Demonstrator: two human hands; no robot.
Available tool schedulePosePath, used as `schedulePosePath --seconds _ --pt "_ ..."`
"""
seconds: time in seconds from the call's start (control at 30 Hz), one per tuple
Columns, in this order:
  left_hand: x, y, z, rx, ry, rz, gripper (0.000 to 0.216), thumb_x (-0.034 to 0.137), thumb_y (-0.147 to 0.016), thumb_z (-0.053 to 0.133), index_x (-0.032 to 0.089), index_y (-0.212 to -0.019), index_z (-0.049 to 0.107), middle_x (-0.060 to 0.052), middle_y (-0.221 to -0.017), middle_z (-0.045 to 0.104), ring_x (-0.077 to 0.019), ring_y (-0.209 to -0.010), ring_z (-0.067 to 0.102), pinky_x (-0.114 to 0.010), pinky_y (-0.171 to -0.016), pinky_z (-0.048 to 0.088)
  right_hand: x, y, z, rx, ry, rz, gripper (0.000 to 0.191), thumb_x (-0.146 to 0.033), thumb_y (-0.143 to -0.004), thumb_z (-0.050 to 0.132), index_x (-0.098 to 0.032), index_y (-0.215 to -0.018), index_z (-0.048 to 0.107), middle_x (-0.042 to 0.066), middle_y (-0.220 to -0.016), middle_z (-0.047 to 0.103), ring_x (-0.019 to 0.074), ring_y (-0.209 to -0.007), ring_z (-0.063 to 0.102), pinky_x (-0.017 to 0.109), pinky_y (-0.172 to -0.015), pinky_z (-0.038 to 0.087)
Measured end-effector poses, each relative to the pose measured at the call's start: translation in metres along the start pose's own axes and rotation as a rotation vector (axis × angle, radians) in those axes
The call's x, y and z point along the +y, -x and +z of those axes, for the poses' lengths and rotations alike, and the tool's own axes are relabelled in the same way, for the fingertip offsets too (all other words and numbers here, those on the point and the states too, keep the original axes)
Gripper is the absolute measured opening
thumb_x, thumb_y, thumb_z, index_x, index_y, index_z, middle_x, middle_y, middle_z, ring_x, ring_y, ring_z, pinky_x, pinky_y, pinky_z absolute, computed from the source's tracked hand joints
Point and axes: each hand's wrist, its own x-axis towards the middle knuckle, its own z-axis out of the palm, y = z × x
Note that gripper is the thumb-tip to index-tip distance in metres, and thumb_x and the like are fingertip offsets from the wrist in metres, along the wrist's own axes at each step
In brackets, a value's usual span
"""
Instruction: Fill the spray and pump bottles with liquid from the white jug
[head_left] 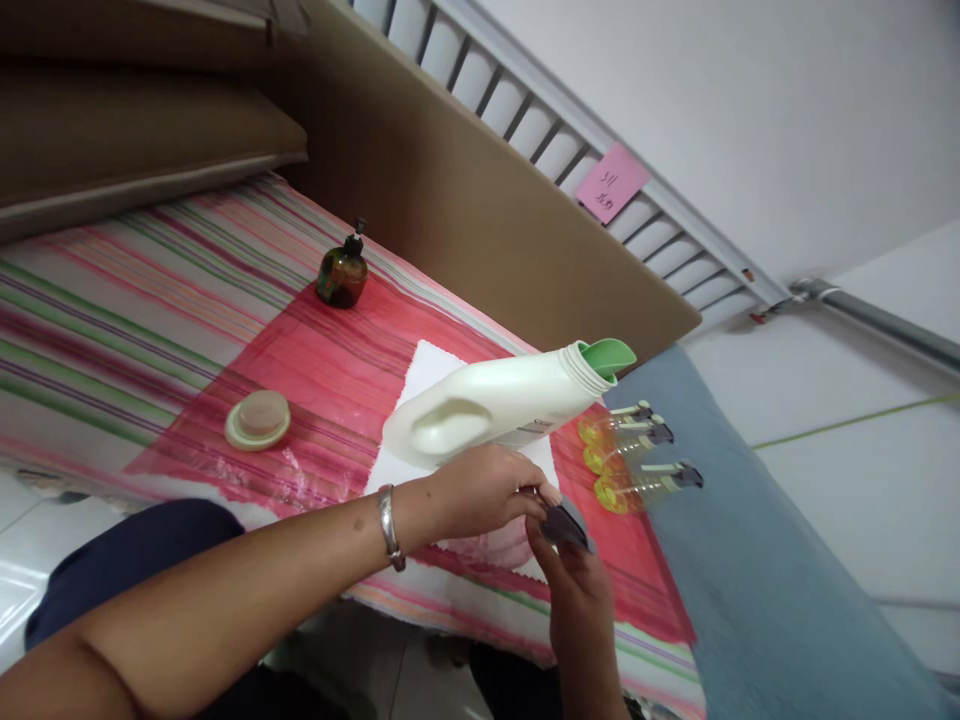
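Observation:
My left hand, with a silver bracelet on its wrist, is closed in a pinch on the top of a small grey spray head. My right hand comes up from below and grips the same grey piece with curled fingers. Just behind my hands a white detergent bottle with an open green spout lies on its side on a white cloth. Neither hand touches it. What hangs under the spray head is hidden by my hands.
Three small yellow spray bottles lie to the right on the red plastic sheet. A round cream lid lies to the left, and a dark amber bottle stands further back. A brown board and a blue cloth border the striped surface.

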Motion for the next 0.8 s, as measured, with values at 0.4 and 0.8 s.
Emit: schedulePosePath --seconds 0.4,0.8 --pt "0.001 0.002 -0.001 -0.010 -0.015 0.011 0.011 0.018 -0.082 0.060 0.016 -0.090 0.068 -0.004 -0.092 0.072 -0.0156 -0.086 0.065 -0.023 -0.078 0.047 0.006 0.006 0.010 0.006 -0.249 0.049 0.046 -0.041 -0.074 0.068 -0.023 -0.116 0.059 0.008 -0.126 0.060 0.0293 -0.119 0.051 0.046 -0.102 0.037" --pt "0.002 0.001 -0.002 -0.005 -0.034 0.022 0.011 0.018 -0.082 0.060 0.016 -0.090 0.069 -0.004 -0.091 0.073 -0.0157 -0.085 0.065 -0.023 -0.077 0.047 0.002 0.001 0.002 -0.053 -0.126 0.043 0.041 -0.038 -0.074 0.068 -0.022 -0.112 0.065 0.007 -0.122 0.063 0.0305 -0.120 0.051 0.048 -0.105 0.033"
